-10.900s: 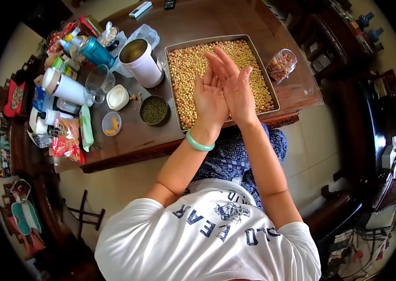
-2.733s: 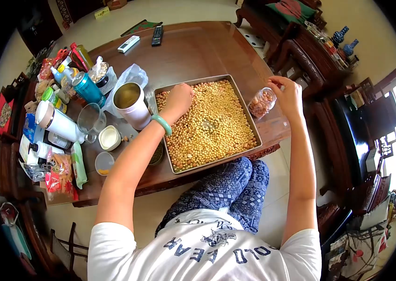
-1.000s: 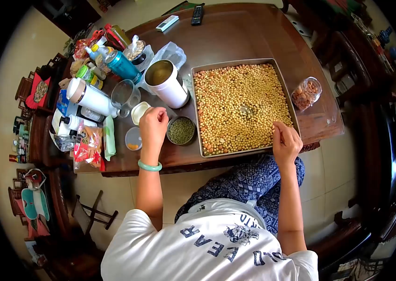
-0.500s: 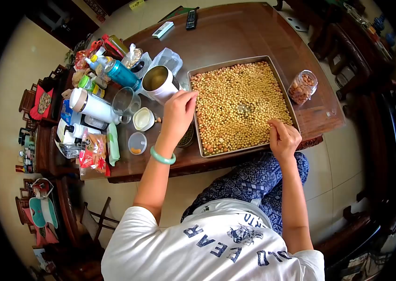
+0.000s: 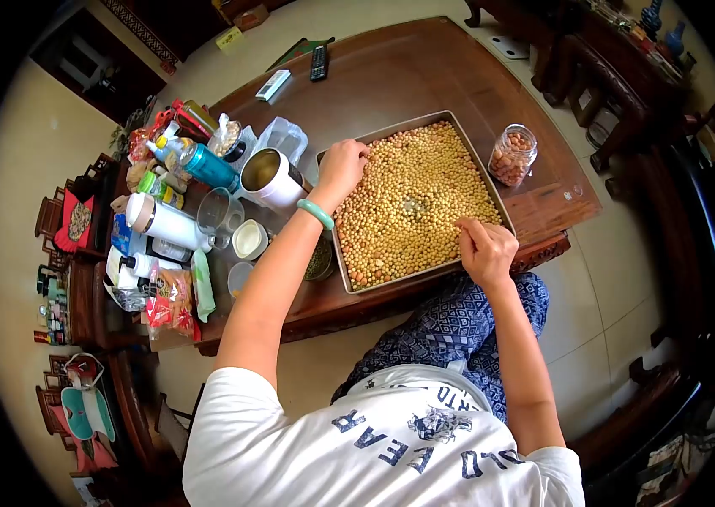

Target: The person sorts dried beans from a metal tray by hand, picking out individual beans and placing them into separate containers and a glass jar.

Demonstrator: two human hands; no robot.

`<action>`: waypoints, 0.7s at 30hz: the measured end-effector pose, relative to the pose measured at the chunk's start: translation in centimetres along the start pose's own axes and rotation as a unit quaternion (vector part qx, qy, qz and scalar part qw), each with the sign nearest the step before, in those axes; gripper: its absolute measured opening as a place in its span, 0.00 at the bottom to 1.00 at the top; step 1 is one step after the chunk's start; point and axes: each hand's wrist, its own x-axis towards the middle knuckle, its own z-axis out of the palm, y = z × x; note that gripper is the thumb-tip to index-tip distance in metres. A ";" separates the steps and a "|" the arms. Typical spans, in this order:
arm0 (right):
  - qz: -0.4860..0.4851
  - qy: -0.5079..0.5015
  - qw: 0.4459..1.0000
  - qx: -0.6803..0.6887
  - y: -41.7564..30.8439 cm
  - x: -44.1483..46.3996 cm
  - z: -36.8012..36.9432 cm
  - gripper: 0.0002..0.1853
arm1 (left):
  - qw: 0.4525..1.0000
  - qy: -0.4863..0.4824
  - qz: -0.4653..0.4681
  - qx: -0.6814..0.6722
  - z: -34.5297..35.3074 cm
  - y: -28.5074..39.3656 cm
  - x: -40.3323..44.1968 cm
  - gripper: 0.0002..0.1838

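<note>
A square metal tray [image 5: 505, 213] full of yellow beans [image 5: 417, 190], with some reddish nuts among them, lies on the wooden table. Over the tray's upper left corner is my left hand [image 5: 342, 167], a green bangle on its wrist, fingertips pinched at the beans; what they hold is too small to tell. My right hand [image 5: 487, 251] is closed above the tray's lower right part, thumb against fingers, its contents hidden. To the tray's right stands a glass jar of reddish nuts [image 5: 512, 155]. My left forearm partly covers a round tin of green beans [image 5: 320, 260].
Left of the tray stand a white canister [image 5: 271, 179], a small white bowl [image 5: 249, 240], a clear pitcher [image 5: 220, 213], a white bottle [image 5: 167, 221] and a blue can [image 5: 209, 166]. Two remotes [image 5: 319, 63] lie at the back of the table [image 5: 391, 72].
My left hand has moved from beside the tray, near the small bowl, up to the tray's upper left corner. My right hand stays closed over the lower right part. The view has shifted.
</note>
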 end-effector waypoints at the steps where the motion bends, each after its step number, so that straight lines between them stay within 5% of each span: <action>1: 0.000 -0.004 1.000 -0.001 0.2 -0.1 0.0 0.04 | 1.000 -0.006 -0.006 -0.002 -0.1 0.1 0.1 0.08; 21: -0.017 0.027 1.000 0.000 0.5 -0.3 0.4 0.04 | 1.000 -0.013 0.004 -0.023 1.1 0.9 1.4 0.06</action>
